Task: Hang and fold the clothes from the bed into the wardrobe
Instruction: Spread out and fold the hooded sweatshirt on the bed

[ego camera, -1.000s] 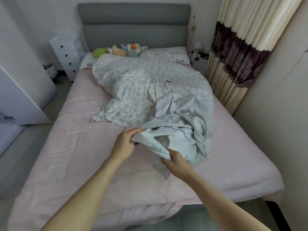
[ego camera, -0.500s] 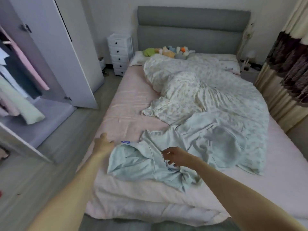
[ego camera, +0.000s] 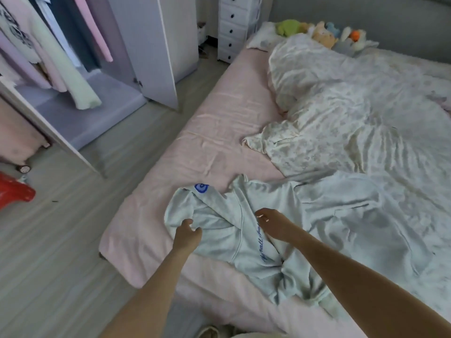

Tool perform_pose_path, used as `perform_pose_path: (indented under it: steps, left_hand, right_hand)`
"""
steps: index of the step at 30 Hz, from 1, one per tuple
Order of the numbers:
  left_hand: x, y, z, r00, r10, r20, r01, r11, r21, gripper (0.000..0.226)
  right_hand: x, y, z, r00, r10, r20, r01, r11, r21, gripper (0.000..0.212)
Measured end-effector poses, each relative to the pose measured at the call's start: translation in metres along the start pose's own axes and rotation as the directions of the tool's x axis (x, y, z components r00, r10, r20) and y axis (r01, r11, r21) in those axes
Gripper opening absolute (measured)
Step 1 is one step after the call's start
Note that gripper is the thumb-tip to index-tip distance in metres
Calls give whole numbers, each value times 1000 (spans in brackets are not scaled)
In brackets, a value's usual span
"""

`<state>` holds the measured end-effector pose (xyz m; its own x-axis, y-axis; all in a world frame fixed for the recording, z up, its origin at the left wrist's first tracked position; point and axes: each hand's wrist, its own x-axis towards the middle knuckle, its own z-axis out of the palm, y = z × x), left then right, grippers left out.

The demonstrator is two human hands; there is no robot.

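Pale mint cotton fills the near corner of the bed (ego camera: pixel 214 132): a hooded sweatshirt (ego camera: pixel 227 230) lies crumpled on the pink sheet at about 6 o'clock, a round blue logo showing at its far edge and a line of blue script running down its front. The left hand (ego camera: pixel 187 234) is down on the fabric at the garment's 9 o'clock side, fingers curled into a fold, so it is grasping the sweatshirt. The right hand (ego camera: pixel 273 222) sits on the cloth at the 3 o'clock side of the script, fingers bent down onto the material; whether it has actually pinched a fold or only presses on it, I cannot tell.

Just past the sweatshirt, toward 2 o'clock, a floral duvet (ego camera: pixel 353 113) is heaped over most of the bed, and soft toys (ego camera: pixel 322 35) line up by the grey headboard at 1 o'clock. A white drawer unit (ego camera: pixel 235 28) stands on the floor at 12 o'clock beside the bed. Over at 10 o'clock the wardrobe (ego camera: pixel 148 45) stands with its doors wide open, and hanging clothes (ego camera: pixel 61 50) in pink, lilac, dark and pale green are on its rail. A red object (ego camera: pixel 14 192) sits on the wooden floor at 9 o'clock.
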<state>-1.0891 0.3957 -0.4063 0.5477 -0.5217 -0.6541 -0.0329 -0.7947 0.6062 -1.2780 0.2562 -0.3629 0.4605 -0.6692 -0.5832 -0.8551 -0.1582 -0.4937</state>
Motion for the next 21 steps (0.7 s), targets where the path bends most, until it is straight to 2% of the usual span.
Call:
perform_pose_path:
  steps: [2,4,6,8,10,12,13,15,16,18,19,21]
  left_hand:
    - [17,-10,19,981,-193,-10,187,960,-208,51]
    - [33,-20,37,896,-438,70,427,810,-402,49]
    - [51,-30,56,783,-600,165,595,645,-479,49]
    - [78,-39,78,739,-648,185,647,603,-467,60]
    - [96,-42,96,728,-676,118,636,600,-485,72]
    - [107,-44,111,712,-702,-13,581,599,-551,82]
    - [113,-45,116,721,-686,-98,516,625,-586,82]
    - [117,-48,122,750,-618,-236,395,704,-590,68]
    - [119,-48,124,759,-585,-286,354,739,-573,60]
    - [122,-39,121,784,-506,-361,269,800,-536,47]
    - [123,-32,119,796,-459,-395,222,828,-515,44]
    - [129,-11,109,823,-333,-460,109,888,-447,41]
  right_hand:
    - [41,10,0,999,-27,16,29,996,-86,35]
    - [83,17,3,999,-39,1,38,984,-174,39]
    - [125,22,9,999,-43,-28,34,961,-276,46]
    - [167,27,17,995,-71,-67,41,926,-376,56]
    - [200,31,20,991,-100,-85,50,887,-460,73]
    - [231,39,20,997,-61,-57,23,859,-512,91]
    - [246,44,18,999,-28,-42,2,854,-520,98]
    - [265,51,15,999,33,-19,-38,864,-503,105]
    - [272,54,13,998,60,-8,-57,882,-468,102]
    - [272,58,10,998,65,-5,-61,901,-430,71]
    - [269,58,9,999,38,-29,-47,891,-452,50]
    - [260,56,-3,989,5,-147,-74,880,-469,29]
